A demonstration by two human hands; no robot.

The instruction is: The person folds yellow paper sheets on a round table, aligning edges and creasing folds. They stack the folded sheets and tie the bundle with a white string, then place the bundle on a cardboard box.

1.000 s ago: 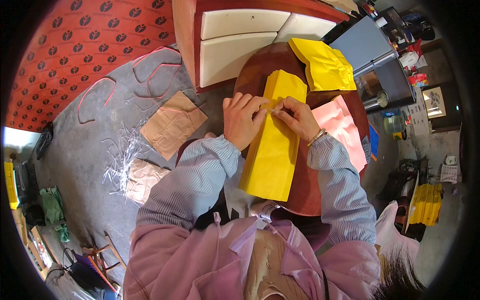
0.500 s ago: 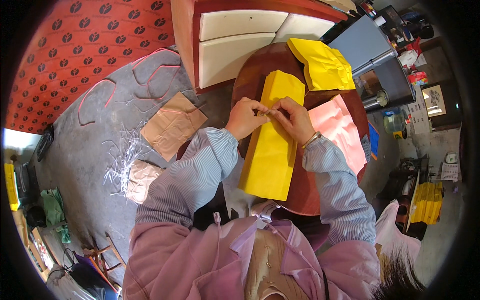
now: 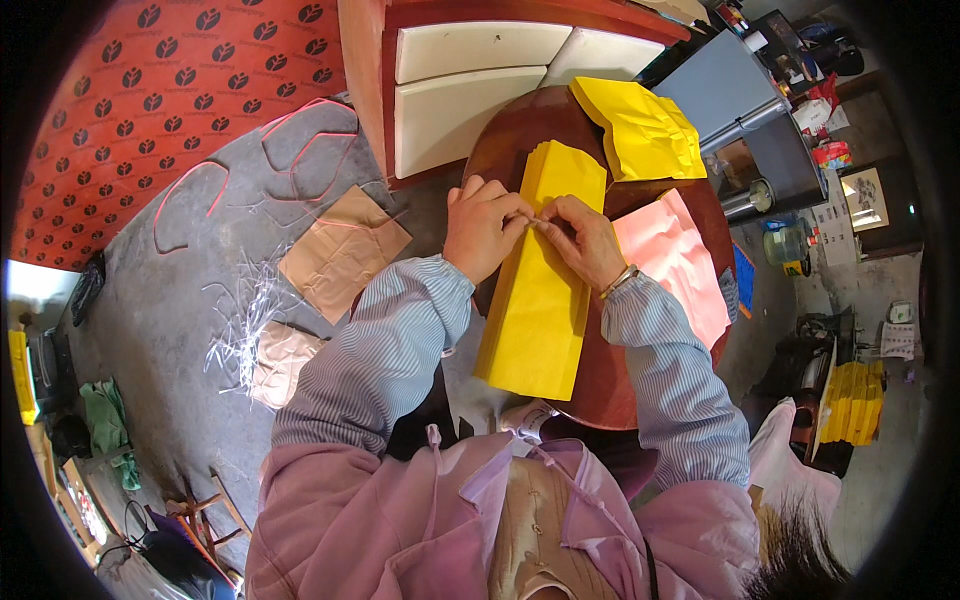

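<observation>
A long stack of yellow folded paper (image 3: 535, 320) lies lengthwise on a dark red round table (image 3: 515, 120), its near end reaching past the table's edge. Over its middle, my left hand (image 3: 481, 228) and my right hand (image 3: 587, 242) meet fingertip to fingertip. Both are closed in a pinch; whatever is between the fingers is too small to make out. Pink paper (image 3: 680, 265) lies right of the stack, close to my right wrist. Another wad of yellow paper (image 3: 642, 130) sits at the table's far right.
Cream drawers (image 3: 480, 45) in a red cabinet stand behind the table. On the floor at left are brown paper packets (image 3: 345, 250), a tangle of white strips (image 3: 245, 315) and red cords (image 3: 205, 165). A grey cabinet (image 3: 715, 80) stands at the far right.
My left hand has turned a little, its back fingers lifting outward. Both hands stay pinched together over the yellow stack; the whole view has shifted slightly.
</observation>
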